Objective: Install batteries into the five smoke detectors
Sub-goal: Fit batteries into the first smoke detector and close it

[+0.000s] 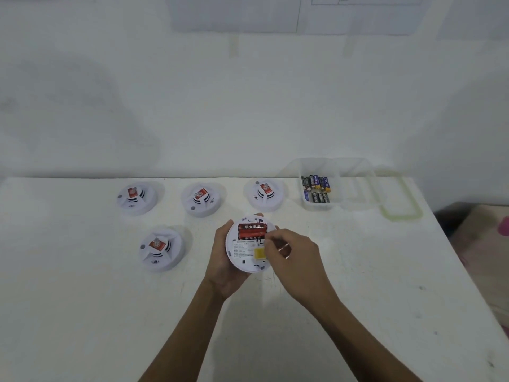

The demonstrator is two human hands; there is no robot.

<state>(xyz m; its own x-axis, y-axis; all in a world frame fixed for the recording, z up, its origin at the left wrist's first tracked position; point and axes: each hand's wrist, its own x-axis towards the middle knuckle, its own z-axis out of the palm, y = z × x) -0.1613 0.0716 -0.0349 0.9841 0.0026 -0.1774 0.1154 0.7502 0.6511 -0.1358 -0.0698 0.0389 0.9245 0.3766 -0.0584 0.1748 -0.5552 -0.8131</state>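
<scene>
My left hand [223, 267] grips a white smoke detector [245, 250] turned back side up, above the table's middle. Red batteries [252, 230] lie in its open compartment, and a yellow sticker sits below them. My right hand [294, 253] hovers over the detector's right side with fingers curled, its fingertips at the right end of the batteries. Whether they pinch anything is unclear. Three other detectors [137, 197] [202, 199] [265, 194] stand face up in a back row, and one more detector [161, 248] sits in front at the left.
A clear plastic box [321, 206] with several dark batteries [316, 188] stands at the back right of the white table [358, 299]. Its clear lid [396, 194] lies just right of it. The table's right edge runs diagonally; a wall rises behind.
</scene>
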